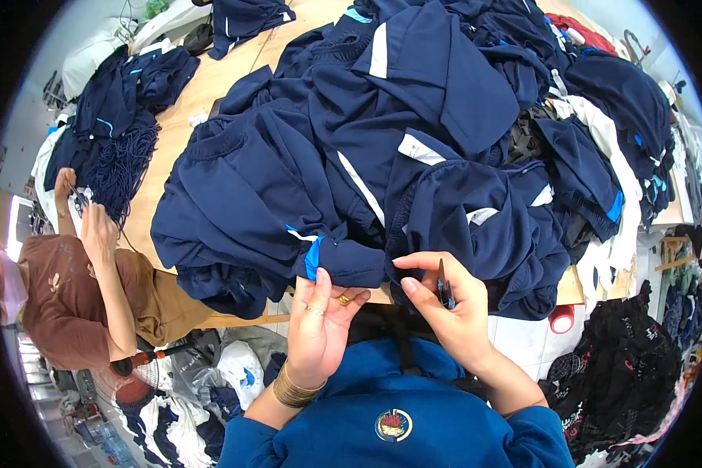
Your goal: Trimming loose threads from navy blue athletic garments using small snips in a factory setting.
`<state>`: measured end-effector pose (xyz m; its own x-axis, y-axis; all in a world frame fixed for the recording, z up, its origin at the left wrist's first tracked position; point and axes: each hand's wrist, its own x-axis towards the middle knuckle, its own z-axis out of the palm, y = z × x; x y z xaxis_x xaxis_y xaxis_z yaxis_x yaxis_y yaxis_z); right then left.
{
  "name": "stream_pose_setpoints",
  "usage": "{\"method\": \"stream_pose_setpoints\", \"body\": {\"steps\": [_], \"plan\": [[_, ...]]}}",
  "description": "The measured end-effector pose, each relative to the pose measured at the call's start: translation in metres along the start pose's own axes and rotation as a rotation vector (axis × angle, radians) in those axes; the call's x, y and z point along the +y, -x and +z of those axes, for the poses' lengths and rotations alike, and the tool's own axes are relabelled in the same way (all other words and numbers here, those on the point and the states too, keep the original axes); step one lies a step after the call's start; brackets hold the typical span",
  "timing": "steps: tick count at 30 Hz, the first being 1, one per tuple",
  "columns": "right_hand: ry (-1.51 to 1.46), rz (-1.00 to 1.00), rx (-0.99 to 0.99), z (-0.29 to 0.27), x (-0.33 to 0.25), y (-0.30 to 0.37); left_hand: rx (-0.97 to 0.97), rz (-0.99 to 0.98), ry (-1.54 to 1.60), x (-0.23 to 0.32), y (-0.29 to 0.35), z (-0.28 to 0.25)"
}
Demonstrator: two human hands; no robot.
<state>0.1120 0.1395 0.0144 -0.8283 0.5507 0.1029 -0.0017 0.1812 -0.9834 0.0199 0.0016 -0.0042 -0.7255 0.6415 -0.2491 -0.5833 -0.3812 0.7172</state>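
My left hand [320, 312], with rings and bangles on it, is closed on the edge of a navy garment [353, 264]. A bright blue and white trim [313, 257] shows on the cloth just above its thumb. Beside it my right hand [454, 308] is closed round small dark thread snips [444, 288], which lie across the palm with the blades upward. The right thumb and forefinger come close to the garment's right end; whether they pinch a thread is too small to tell.
A heap of navy garments [265, 171] with white stripes covers most of the wooden table [181, 125]. On the left a person in brown [74, 300] works with both hands near navy cords [121, 168]. A fan [129, 378] stands lower left; dark clothes [616, 374] lie on the right floor.
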Motion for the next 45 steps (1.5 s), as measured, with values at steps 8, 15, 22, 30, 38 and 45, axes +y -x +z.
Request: {"method": "stream_pose_setpoints", "body": {"steps": [8, 15, 22, 30, 38, 45], "plan": [[0.008, -0.002, 0.0, 0.004, -0.001, -0.002, -0.015, -0.059, 0.081, 0.002, -0.001, -0.011], [0.019, -0.016, -0.02, 0.009, 0.0, -0.005, 0.021, -0.055, 0.122, 0.008, -0.002, -0.01], [0.036, -0.026, -0.059, 0.014, -0.002, -0.009, 0.018, -0.037, 0.15, 0.01, -0.001, -0.011], [0.078, -0.023, -0.075, 0.017, -0.005, -0.01, 0.042, -0.044, 0.145, 0.011, -0.003, -0.013], [0.024, 0.071, -0.15, 0.022, -0.003, -0.015, 0.055, -0.058, 0.075, 0.007, -0.003, -0.016], [-0.037, 0.124, -0.149, 0.024, 0.005, -0.012, 0.008, 0.051, -0.097, 0.008, 0.001, -0.01]]}}
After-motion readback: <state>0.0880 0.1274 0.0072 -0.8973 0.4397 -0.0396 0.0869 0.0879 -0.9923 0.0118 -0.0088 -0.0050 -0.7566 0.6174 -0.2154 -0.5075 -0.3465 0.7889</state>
